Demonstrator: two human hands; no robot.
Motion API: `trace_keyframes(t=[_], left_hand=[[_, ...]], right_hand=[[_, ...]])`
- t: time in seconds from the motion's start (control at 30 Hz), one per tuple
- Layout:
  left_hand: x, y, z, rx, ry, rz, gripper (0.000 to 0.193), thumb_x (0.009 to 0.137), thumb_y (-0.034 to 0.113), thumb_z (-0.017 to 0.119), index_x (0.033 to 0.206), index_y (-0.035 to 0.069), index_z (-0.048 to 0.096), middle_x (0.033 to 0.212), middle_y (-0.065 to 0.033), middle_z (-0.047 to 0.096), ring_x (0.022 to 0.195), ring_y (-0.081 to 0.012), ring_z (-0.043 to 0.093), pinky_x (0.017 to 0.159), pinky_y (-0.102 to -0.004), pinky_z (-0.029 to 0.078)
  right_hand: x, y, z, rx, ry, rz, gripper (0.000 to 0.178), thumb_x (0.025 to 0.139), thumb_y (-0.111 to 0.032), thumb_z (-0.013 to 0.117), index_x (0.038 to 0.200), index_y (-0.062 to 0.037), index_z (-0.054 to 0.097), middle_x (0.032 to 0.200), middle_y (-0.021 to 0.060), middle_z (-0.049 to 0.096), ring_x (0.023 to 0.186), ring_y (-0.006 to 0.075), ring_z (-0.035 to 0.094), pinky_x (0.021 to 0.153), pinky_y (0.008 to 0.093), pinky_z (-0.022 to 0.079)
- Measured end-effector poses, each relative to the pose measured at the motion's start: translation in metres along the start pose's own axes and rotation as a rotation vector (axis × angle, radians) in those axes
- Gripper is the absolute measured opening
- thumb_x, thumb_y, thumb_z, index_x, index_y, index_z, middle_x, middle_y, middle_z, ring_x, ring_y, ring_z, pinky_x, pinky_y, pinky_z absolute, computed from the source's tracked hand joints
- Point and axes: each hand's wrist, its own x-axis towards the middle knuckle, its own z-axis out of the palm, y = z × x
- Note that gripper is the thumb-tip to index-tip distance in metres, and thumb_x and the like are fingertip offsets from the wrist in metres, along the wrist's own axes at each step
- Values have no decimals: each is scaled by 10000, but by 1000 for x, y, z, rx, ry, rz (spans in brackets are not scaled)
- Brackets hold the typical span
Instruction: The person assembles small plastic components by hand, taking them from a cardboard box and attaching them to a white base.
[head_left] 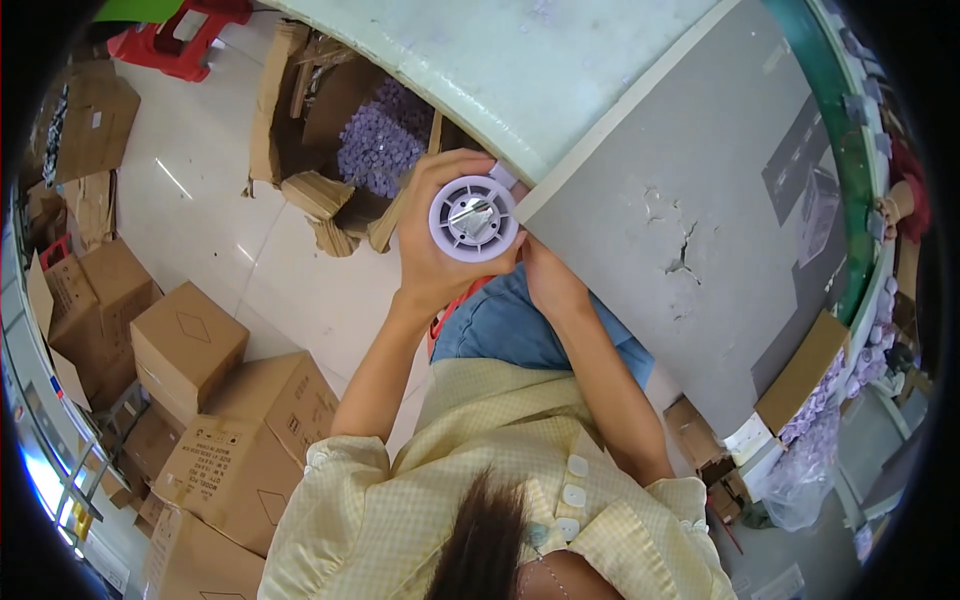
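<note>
My left hand [425, 225] is wrapped round a round lilac plastic housing [441, 237], thumb along its lower edge and fingers over the top. Spokes run from the housing's rim to a hub with a shiny silvery centre [472, 217]. A small lilac tab [503, 176] sticks out at its upper right, close to the table corner. Just below that corner is my right hand [545, 275], close against the housing's lower right side. Its fingers are mostly hidden behind the housing and the grey board, so their grip does not show.
A worn grey board [640, 210] with a cracked patch lies at right, beside a pale tabletop [480, 70]. Below the table edge, an open carton [265, 130] holds many small lilac pieces [378, 150]. Stacked cartons [230, 450] fill the lower left; a red stool [185, 45] stands far left.
</note>
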Motion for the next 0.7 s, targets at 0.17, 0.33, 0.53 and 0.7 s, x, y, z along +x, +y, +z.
trace_keyframes(t=[0.17,0.33,0.53,0.7], left_hand=[[0,-1,-5,10,-37,-2,602,594,46,850,1122,-1,563,1143,-145,554,1024,-230,570,898,-319,458],[-1,-2,-4,-43,-66,-47,604,615,56,846,1128,-5,533,1167,-162,527,1061,-236,546,901,-327,456],[-2,4,-2,14,-40,-128,602,621,78,836,1119,-5,508,1160,-161,509,1051,-219,540,886,-299,457],[-3,6,-2,37,-75,-164,619,592,82,821,1116,4,499,1168,-150,495,1028,-202,548,883,-301,461]], right_hand=[[-6,-34,-6,-340,3,-54,251,957,-226,540,1123,-65,640,1088,166,655,984,342,614,868,437,476],[-1,-19,1,-535,113,-277,270,990,-235,518,1120,-32,640,1079,175,651,950,248,620,784,395,485],[6,-32,10,-448,76,-294,271,989,-228,520,1139,-33,637,1085,175,653,948,249,622,788,394,486],[3,-38,12,-391,66,-310,274,988,-222,521,1154,-35,634,1090,175,655,946,250,624,791,392,486]])
